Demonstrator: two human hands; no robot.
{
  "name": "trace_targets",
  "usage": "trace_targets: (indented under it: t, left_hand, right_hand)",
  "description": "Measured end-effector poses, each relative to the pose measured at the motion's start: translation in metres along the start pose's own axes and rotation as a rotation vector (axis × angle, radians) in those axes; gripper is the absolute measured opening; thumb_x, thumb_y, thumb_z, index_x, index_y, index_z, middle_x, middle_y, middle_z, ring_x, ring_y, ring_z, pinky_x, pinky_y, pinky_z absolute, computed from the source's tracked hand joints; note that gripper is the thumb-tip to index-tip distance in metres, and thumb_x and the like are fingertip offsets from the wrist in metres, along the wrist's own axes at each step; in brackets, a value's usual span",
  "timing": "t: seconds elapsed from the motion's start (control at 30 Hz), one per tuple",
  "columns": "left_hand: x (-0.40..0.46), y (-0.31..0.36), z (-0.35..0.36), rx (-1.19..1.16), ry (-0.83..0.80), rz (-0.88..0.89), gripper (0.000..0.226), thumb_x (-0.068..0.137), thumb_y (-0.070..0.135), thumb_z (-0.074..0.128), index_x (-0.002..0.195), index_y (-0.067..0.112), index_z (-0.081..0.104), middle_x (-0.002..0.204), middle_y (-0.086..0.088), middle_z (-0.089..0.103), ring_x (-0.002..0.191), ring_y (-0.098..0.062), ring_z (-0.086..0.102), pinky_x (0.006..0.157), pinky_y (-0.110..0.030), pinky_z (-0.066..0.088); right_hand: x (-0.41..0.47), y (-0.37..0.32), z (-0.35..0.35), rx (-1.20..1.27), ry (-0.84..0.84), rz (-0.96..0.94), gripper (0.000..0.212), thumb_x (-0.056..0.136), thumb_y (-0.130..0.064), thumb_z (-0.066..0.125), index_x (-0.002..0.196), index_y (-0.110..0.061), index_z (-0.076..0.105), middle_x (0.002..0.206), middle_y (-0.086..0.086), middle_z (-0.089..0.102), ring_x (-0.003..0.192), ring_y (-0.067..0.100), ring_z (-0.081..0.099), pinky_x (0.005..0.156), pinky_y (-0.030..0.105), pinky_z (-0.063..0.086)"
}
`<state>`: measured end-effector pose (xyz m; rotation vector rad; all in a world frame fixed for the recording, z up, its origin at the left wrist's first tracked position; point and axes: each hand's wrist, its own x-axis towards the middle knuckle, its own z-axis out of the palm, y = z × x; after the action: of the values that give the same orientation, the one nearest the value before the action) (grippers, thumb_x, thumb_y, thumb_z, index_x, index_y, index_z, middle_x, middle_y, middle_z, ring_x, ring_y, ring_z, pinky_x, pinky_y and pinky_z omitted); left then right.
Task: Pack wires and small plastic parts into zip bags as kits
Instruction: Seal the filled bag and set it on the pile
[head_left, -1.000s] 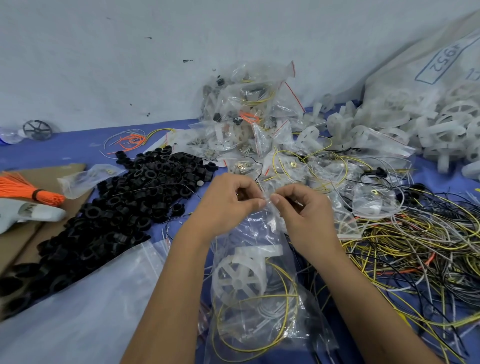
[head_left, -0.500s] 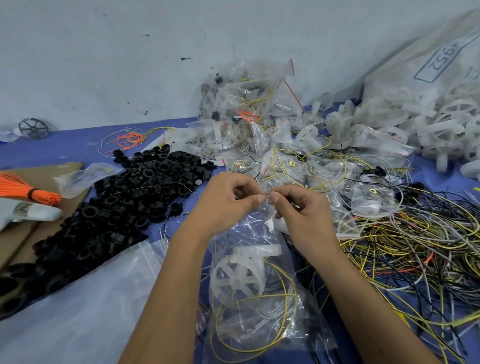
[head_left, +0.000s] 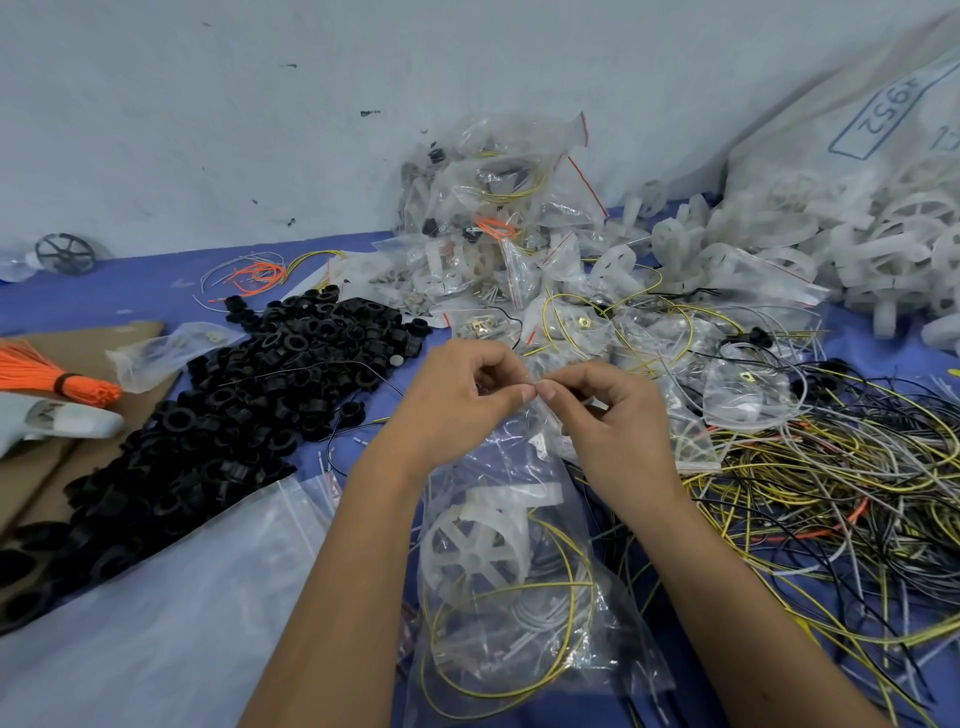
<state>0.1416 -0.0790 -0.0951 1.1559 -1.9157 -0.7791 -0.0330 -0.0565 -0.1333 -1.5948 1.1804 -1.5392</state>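
Left hand (head_left: 457, 400) and right hand (head_left: 608, 415) are both pinching the mouth of the zip bag (head_left: 519, 597), thumb and forefinger tips meeting almost nose to nose at the top edge. I can't tell whether the seal is already pressed closed under the fingers, the plastic is too clear there.

Key relation: the bag hangs and lies straight back from the pinch toward my body, long axis running from the fingertips down between the two forearms. The seal strip runs crosswise, left to right, under both pinches. Neither hand is nearer; they share the centre of the mouth. My read is the next move is a slide outward along the strip, each hand to its own corner.

Inside the bag: a white spoked plastic wheel (head_left: 478, 545) just below the left wrist, a yellow wire loop (head_left: 519, 675) coiled lower down, some grey wire beside it.

Other containers: beyond the fingertips, a heap of filled kit bags (head_left: 493, 218) against the wall. Far right of the right hand, a big sack (head_left: 857, 145) spilling loose white wheels. Left of the left hand, black rings (head_left: 249, 395) piled loose. Right of the right hand, a loose wire tangle (head_left: 831, 493).
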Motion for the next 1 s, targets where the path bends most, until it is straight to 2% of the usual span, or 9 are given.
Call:
trace_targets:
  t: [0.1,0.17,0.33,0.47,0.6,0.67,0.73,0.83,1.0]
  left_hand:
    - [0.001,0.0,0.001,0.006,0.003,0.009,0.007,0.09,0.007,0.075,0.083,0.009,0.074,0.078,-0.006,0.072,0.074,-0.024,0.067,0.072,-0.04,0.055]
    - [0.002,0.0,0.002,0.018,0.009,0.005,0.006,0.09,0.009,0.076,0.084,0.01,0.075,0.078,-0.004,0.073,0.072,-0.02,0.068,0.071,-0.035,0.055]
    - [-0.001,-0.006,-0.003,0.051,0.002,-0.049,0.007,0.089,0.014,0.079,0.083,0.012,0.076,0.073,0.004,0.071,0.065,-0.007,0.062,0.065,-0.026,0.055]
    - [-0.001,-0.006,-0.004,0.041,0.0,-0.052,0.007,0.087,0.01,0.08,0.081,0.01,0.076,0.073,0.001,0.072,0.067,-0.011,0.064,0.068,-0.029,0.056]
    - [-0.003,-0.006,-0.007,0.03,-0.002,-0.059,0.007,0.086,0.013,0.082,0.08,0.014,0.078,0.071,0.005,0.072,0.064,-0.004,0.062,0.065,-0.021,0.052]
    - [-0.005,-0.008,-0.011,0.023,0.016,-0.085,0.007,0.086,0.015,0.082,0.08,0.016,0.078,0.073,0.001,0.073,0.064,-0.005,0.06,0.064,-0.025,0.053]
    - [-0.006,-0.011,-0.014,0.016,0.026,-0.108,0.008,0.086,0.014,0.081,0.08,0.017,0.077,0.077,-0.006,0.074,0.067,-0.011,0.061,0.069,-0.036,0.056]
    - [-0.006,-0.013,-0.016,0.027,0.005,-0.113,0.012,0.087,0.014,0.08,0.077,0.021,0.076,0.077,-0.001,0.073,0.069,-0.014,0.062,0.072,-0.04,0.057]
    - [-0.004,-0.016,-0.017,0.032,-0.035,-0.089,0.017,0.085,0.011,0.08,0.074,0.021,0.073,0.067,0.011,0.068,0.064,-0.005,0.059,0.067,-0.022,0.049]
  right_hand:
    - [-0.001,0.0,0.001,-0.043,-0.002,-0.02,0.011,0.092,-0.016,0.073,0.085,-0.023,0.076,0.071,-0.013,0.067,0.066,0.006,0.059,0.064,0.024,0.044]
    - [-0.001,0.001,0.002,-0.063,0.004,-0.018,0.016,0.094,-0.017,0.072,0.083,-0.029,0.073,0.073,-0.012,0.068,0.066,0.009,0.06,0.063,0.025,0.046]
    - [0.001,0.005,0.003,-0.056,0.05,0.034,0.012,0.095,-0.018,0.07,0.084,-0.024,0.071,0.075,-0.009,0.068,0.067,0.013,0.06,0.064,0.033,0.05]
    - [0.0,0.004,0.004,-0.054,0.055,0.047,0.016,0.095,-0.016,0.069,0.083,-0.026,0.07,0.076,-0.009,0.067,0.069,0.014,0.061,0.067,0.04,0.055]
    - [0.0,0.004,0.004,-0.06,0.065,0.06,0.016,0.096,-0.017,0.068,0.084,-0.027,0.069,0.075,-0.009,0.067,0.066,0.016,0.061,0.063,0.034,0.051]
    - [0.0,0.005,0.003,-0.056,0.081,0.07,0.013,0.097,-0.018,0.067,0.085,-0.025,0.068,0.075,-0.009,0.066,0.065,0.016,0.06,0.063,0.031,0.049]
    - [0.0,0.005,0.002,-0.05,0.086,0.075,0.014,0.097,-0.019,0.067,0.084,-0.025,0.068,0.072,-0.009,0.065,0.064,0.015,0.059,0.063,0.031,0.049]
    - [0.0,0.004,0.003,-0.056,0.071,0.067,0.015,0.097,-0.019,0.066,0.084,-0.025,0.068,0.071,-0.01,0.064,0.064,0.015,0.058,0.062,0.031,0.05]
    - [0.0,0.003,0.004,-0.032,0.065,0.074,0.015,0.097,-0.015,0.066,0.084,-0.022,0.068,0.075,-0.004,0.067,0.067,0.017,0.059,0.07,0.045,0.054]
